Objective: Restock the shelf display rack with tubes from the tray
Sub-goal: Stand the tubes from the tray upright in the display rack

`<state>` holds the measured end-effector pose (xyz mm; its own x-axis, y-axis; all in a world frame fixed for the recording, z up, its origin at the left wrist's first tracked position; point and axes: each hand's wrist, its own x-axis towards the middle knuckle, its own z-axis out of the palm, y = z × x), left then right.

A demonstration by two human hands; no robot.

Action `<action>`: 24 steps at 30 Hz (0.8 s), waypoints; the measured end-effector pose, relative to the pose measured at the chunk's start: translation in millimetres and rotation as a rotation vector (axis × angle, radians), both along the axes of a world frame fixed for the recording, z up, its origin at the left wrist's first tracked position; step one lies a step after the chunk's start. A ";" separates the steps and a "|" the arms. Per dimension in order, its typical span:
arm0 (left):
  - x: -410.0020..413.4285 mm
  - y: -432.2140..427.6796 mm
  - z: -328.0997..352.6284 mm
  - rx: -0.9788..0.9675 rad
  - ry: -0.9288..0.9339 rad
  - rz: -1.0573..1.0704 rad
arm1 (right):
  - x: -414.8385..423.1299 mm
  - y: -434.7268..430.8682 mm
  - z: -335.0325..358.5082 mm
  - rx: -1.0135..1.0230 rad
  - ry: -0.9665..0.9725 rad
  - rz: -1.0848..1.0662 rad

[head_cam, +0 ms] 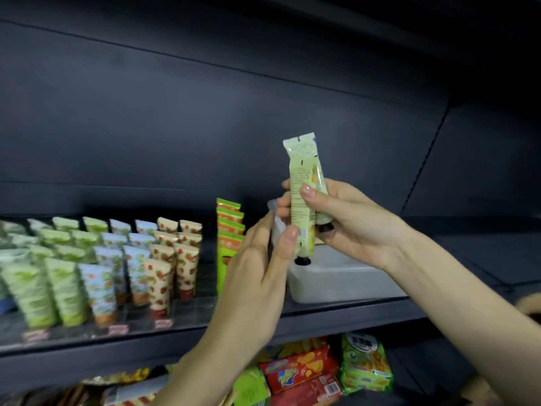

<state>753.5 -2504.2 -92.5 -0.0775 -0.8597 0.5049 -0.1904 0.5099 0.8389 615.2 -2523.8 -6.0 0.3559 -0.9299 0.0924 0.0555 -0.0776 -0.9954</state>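
Fingers (282, 213) of the right hand (351, 227) curl round two tubes from behind, with the thumb laid across the front, so both are gripped upright with their caps down. The front tube (303, 177) is soft pale-green plastic printed with small text, flat and crimped at its top end and rounding down to a black cap. The rear tube (321, 219) is mostly hidden; a strip of its side and its black cap show.

On the left hand (257, 273), the thumb presses the lower end of the front tube and the four fingers lie almost straight beside it. I cannot tell whether they close behind the tube.

Both tubes are held just above the tray (336, 279), one milky plastic box with rounded corners standing on the dark shelf (336, 315).

At the left of the shelf stands the rack (193, 306), clear and stepped. Its tubes stand cap-down in columns. Seven red-patterned tubes (159, 276) fill two columns, four and three. Next come two columns of blue-patterned tubes (98, 288). The green tubes (29, 291) are too blurred to count.

Four bright green flat packs (231, 227) stand one behind another between the rack and the tray.

Glossy snack packets (366, 364), red and green, lie on the level below.
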 end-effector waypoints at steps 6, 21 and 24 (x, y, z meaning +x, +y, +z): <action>72.7 41.9 8.1 -0.001 0.027 0.050 | 82.6 25.1 -11.4 -0.140 0.020 0.040; 242.9 110.5 -5.1 0.208 0.512 0.143 | 281.9 67.9 -50.2 0.043 -0.161 0.232; 272.1 116.7 -17.1 0.211 0.514 0.249 | 306.1 62.6 -62.4 0.004 -0.124 0.245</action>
